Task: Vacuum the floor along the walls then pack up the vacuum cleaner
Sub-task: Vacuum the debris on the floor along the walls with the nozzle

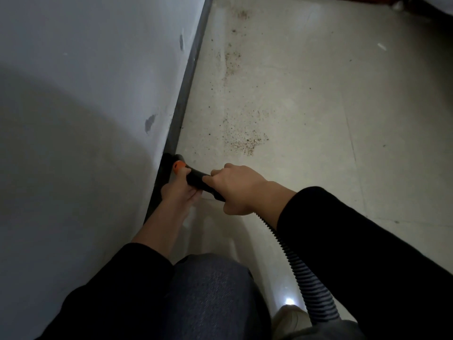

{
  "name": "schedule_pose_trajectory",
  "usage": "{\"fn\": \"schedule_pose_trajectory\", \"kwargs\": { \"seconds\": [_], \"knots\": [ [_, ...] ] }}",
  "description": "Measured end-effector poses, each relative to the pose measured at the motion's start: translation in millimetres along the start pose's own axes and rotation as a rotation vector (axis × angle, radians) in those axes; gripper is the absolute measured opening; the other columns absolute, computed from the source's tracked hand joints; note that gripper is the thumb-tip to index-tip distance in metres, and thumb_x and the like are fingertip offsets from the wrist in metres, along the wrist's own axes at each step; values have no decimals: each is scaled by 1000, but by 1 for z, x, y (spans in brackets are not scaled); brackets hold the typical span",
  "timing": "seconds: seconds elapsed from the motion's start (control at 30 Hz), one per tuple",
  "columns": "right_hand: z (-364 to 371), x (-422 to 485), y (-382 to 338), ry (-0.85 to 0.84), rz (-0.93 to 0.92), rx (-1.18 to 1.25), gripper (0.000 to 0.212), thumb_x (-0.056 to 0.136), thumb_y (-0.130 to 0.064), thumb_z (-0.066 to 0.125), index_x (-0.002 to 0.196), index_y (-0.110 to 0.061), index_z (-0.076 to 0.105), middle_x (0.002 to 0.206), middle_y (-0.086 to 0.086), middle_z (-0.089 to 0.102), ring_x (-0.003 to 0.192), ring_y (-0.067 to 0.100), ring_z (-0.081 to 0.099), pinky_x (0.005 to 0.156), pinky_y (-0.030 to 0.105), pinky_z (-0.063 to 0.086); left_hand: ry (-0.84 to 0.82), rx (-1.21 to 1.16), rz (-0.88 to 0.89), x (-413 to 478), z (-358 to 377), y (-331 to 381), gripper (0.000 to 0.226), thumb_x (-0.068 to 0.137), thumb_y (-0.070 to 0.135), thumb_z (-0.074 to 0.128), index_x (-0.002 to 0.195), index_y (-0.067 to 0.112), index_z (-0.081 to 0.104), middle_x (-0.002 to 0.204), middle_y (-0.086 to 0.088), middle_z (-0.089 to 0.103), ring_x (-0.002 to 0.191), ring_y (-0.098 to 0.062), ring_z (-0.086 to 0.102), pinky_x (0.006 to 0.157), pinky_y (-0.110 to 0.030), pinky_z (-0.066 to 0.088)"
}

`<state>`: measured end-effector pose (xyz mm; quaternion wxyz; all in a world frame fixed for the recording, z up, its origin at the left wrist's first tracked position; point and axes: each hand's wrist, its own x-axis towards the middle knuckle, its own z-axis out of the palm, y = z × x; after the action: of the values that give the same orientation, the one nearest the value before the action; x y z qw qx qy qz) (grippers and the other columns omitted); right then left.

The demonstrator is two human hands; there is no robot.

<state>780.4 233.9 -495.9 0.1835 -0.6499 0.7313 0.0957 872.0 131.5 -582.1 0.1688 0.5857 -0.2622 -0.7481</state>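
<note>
Gritty tiled floor [294,106] along skirting [186,89]

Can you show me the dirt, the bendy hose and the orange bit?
dirt [247,143]: head view, densest patch of crumbs.
bendy hose [305,278]: head view, ribbed middle.
orange bit [179,165]: head view, its top.

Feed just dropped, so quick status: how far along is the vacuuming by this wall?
Done: the floor by the knee looks speck-free. In hand: left hand and right hand hold the nozzle at the baseboard. Left: the dirt ahead along the wall, then packing up; the hose is connected.
</note>
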Motion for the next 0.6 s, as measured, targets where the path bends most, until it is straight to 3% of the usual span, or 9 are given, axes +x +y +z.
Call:
{"fn": "schedule_pose_trajectory", "kwargs": {
  "seconds": [0.07,0.2,0.4,0.6],
  "knots": [
    [0,0,0,1,8,-8,43,85,-18,58,127,-16,48,110,5,55,83,20,39,57,29,26,-38,17,-14,2,-1,1,41,91,22,64,122,-3,56,106,-19,69,92,-25,71,68,-32,59],
    [1,0,1,0,10,-29,42,86,-21,58,127,-15,49,111,5,55,83,20,37,57,28,26,-72,61,-56,2,-1,5,37,94,23,61,123,0,56,111,-19,68,97,-26,69,56,-29,57],
    [1,-11,7,-15,44,-34,38,87,-21,57,124,-15,49,109,6,55,83,21,38,61,31,29,-144,108,-72,-5,16,-3,37,101,24,49,131,2,50,123,-18,62,108,-25,62,85,-33,50],
    [4,-29,17,-21,90,-23,37,87,-19,56,123,-15,49,107,6,55,83,21,38,57,29,26,-172,135,-73,-4,29,-16,38,99,24,54,129,1,53,121,-18,64,100,-24,65,74,-31,54]
  ]
}}
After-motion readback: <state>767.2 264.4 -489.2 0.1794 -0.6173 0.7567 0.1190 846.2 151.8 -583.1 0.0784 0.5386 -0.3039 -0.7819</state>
